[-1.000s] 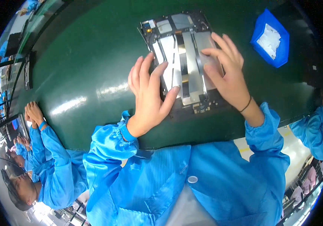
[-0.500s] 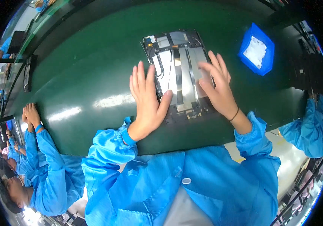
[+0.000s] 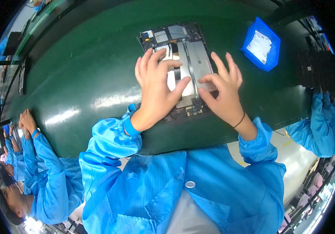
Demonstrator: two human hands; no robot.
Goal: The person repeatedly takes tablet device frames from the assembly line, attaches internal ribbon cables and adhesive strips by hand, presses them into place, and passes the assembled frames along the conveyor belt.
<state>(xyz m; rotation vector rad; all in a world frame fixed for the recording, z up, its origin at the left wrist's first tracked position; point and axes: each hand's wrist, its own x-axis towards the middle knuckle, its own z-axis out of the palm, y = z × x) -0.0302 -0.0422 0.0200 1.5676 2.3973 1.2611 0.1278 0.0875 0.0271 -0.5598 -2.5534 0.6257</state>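
An opened flat electronic device, tablet-like, (image 3: pixel 201 58) lies on the green tabletop (image 3: pixel 77 74) in front of me. Its inside faces up: silver panels, dark ribbon strips and a black frame show. My left hand (image 3: pixel 154 84) is over its left half, fingers bent and spread, thumb reaching toward the middle strip. At the lower right side of the device is my right hand (image 3: pixel 226 89). Its thumb and index finger curve toward each other with a gap between them, and the other fingers stick up. I see nothing held in either hand; the device's lower left is partly covered.
A blue plastic bin (image 3: pixel 268 67) with white pieces (image 3: pixel 259 46) stands right of the device. Dark stacked items (image 3: pixel 319 72) are at the far right, near another person's blue sleeve (image 3: pixel 315 128). A co-worker's clasped hands (image 3: pixel 27 121) rest at the table's left edge.
My left hand has shifted up and inward over the device, its fingers now bent rather than flat. My right thumb and index finger have moved lower along the device. The whole view has shifted slightly.
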